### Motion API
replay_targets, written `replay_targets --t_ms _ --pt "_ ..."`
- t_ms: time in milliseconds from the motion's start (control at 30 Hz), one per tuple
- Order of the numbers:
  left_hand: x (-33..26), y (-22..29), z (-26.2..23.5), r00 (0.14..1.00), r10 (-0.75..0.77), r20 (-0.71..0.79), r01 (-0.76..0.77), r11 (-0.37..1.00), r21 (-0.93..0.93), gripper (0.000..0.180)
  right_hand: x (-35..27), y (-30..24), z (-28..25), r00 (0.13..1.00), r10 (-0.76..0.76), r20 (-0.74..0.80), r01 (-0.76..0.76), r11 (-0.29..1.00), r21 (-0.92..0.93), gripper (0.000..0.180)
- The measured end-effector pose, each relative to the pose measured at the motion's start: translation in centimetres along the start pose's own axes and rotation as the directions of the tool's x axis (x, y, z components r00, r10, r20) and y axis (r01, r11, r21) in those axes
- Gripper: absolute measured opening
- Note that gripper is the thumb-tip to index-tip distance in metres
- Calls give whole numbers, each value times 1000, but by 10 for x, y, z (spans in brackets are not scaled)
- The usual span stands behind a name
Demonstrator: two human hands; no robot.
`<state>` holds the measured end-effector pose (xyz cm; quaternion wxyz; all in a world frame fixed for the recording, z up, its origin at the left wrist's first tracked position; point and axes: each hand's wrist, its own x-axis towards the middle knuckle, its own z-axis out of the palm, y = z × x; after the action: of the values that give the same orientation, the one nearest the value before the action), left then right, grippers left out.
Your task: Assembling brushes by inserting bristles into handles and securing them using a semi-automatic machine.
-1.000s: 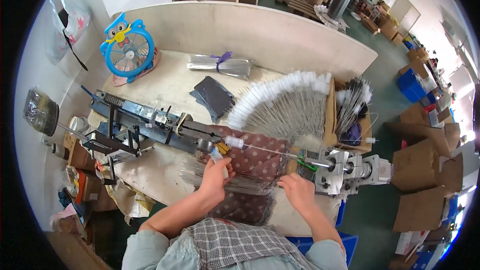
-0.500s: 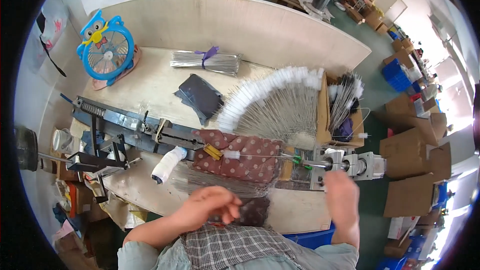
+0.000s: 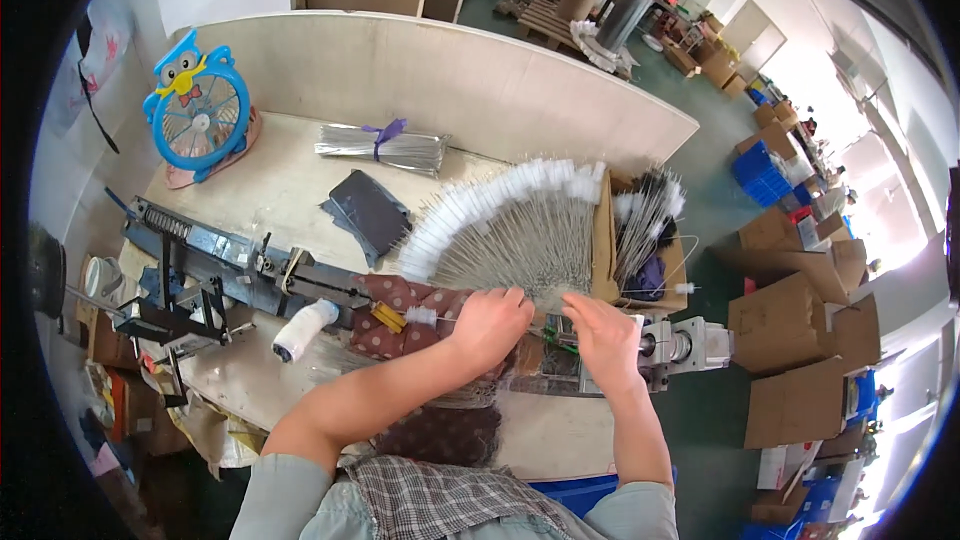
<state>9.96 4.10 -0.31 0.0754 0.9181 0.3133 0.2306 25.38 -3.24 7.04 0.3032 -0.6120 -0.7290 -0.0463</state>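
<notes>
A small brush with white bristles and a thin wire stem lies across a brown polka-dot cloth, beside a yellow block. My left hand has its fingers curled closed over the wire. Just to its right, my right hand is bent in front of a metal spindle unit, fingers drawn together; whatever they grip is hidden. A green part shows between the hands. Beyond them fans out a wide row of white-tipped wire brushes.
A dark metal rail runs left along the bench, with a white-wrapped roll by it. A blue fan, a tied wire bundle and a dark cloth sit farther back. A cardboard box holds more brushes at right.
Both hands have moved up and inward, the left from the bench's near edge onto the wire, the right leftward in front of the spindle. The whole view has shifted slightly.
</notes>
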Motion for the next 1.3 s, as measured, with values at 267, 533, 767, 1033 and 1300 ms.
replay_targets --t_ms 267,533,767,1033,1300 --pt "-4 -3 -6 959 -15 282 -46 977 209 15 -1 19 19 971 177 158 -202 967 157 12" --pt "35 -46 38 944 -102 312 5 955 297 8 5 15 4 946 153 285 -246 912 327 14" --pt "96 -72 86 995 18 94 -44 956 291 11 2 16 7 942 141 306 -250 901 356 15" --pt "78 -68 75 996 -13 92 -5 981 192 11 22 8 0 930 -14 367 -112 941 320 14" --pt "4 -51 2 993 -112 34 116 986 -124 17 45 -26 25 887 -163 432 16 946 324 12"
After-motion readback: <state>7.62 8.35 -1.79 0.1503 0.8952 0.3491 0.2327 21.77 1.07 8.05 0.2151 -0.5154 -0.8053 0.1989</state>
